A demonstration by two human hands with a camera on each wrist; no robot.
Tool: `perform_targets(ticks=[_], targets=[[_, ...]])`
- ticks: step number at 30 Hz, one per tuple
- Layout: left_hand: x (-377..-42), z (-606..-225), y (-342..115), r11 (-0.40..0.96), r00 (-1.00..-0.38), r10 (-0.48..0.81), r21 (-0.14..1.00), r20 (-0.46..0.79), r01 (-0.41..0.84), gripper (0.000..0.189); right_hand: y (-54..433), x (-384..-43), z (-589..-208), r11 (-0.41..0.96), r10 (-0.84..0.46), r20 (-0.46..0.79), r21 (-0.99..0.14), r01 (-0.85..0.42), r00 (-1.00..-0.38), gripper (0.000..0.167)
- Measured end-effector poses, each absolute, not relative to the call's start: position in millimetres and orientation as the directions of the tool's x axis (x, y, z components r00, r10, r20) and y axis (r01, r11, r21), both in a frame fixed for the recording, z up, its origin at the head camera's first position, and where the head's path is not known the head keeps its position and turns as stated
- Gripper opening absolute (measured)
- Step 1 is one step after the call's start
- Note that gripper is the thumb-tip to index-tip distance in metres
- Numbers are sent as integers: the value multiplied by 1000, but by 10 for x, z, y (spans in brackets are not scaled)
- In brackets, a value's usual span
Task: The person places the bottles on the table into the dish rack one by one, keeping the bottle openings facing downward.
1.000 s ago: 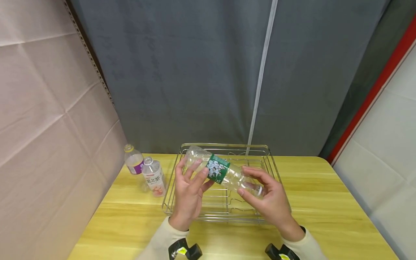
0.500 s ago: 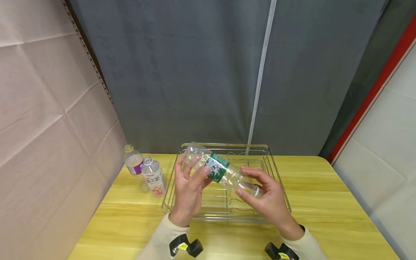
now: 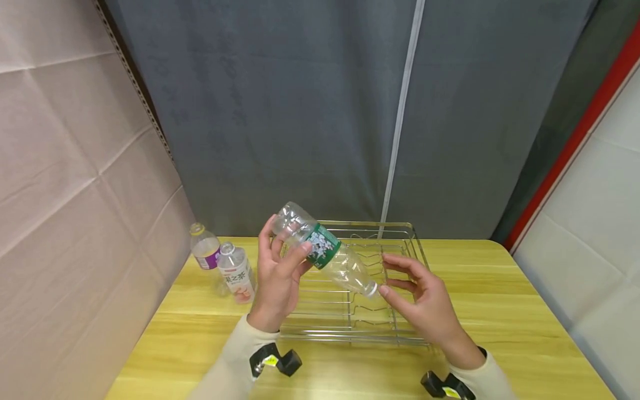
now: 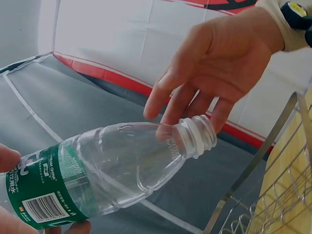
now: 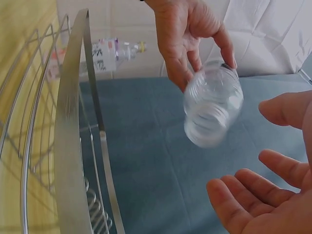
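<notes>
A clear plastic bottle [image 3: 323, 244] with a green label hangs slanted over a wire rack [image 3: 360, 224], its uncapped neck pointing down to the right. My left hand [image 3: 278, 280] grips it around the label and lower body. Just off the neck is my right hand [image 3: 429, 303], its fingers spread and slightly bent, holding nothing. In the right wrist view a gap shows between the right hand [image 5: 263, 202] and the bottle [image 5: 214, 102]. The label's barcode faces the camera in the left wrist view, and the bottle [image 4: 131, 161] looks empty.
Left of the rack stand two more clear bottles: one with a white label [image 3: 237, 273], one with a purple label and yellowish neck [image 3: 205, 247]. The rack sits on a yellow wooden table [image 3: 490, 311]. A grey curtain [image 3: 280, 111] hangs behind.
My right hand has let go of the bottle's neck and moved slightly away. The left hand has shifted up and left with the bottle, which now tilts more steeply.
</notes>
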State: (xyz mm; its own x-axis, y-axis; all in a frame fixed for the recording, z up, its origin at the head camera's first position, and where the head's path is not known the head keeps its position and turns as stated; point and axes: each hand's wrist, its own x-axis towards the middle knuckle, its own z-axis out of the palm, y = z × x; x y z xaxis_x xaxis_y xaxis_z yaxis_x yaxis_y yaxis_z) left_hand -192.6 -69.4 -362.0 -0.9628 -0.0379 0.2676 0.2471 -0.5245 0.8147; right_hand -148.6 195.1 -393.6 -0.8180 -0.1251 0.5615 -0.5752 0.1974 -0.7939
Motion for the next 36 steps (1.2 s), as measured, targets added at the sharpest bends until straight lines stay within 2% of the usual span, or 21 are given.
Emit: perform_targets(ticks=[8, 17, 25, 36], targets=[[-2121, -3554, -783, -500, -962, -49, 827, 268, 256, 86, 2214, -1505, -3911, 368, -102, 524, -770, -521, -846, 52], [-2361, -3496, -817, -420, -962, -22, 871, 271, 255, 88, 2567, -1638, -4116, 599, 5, 373, -744, -296, -928, 52], [-2603, -3431, -824, -338, -966, 12, 910, 259, 240, 84, 2762, -1705, -4274, 654, 51, 292, -732, -189, -955, 54], [-3086, -3583, -765, -184, -982, 48, 968, 184, 173, 87, 2890, -1789, -4452, 679, 44, 136, -731, -70, -990, 54]])
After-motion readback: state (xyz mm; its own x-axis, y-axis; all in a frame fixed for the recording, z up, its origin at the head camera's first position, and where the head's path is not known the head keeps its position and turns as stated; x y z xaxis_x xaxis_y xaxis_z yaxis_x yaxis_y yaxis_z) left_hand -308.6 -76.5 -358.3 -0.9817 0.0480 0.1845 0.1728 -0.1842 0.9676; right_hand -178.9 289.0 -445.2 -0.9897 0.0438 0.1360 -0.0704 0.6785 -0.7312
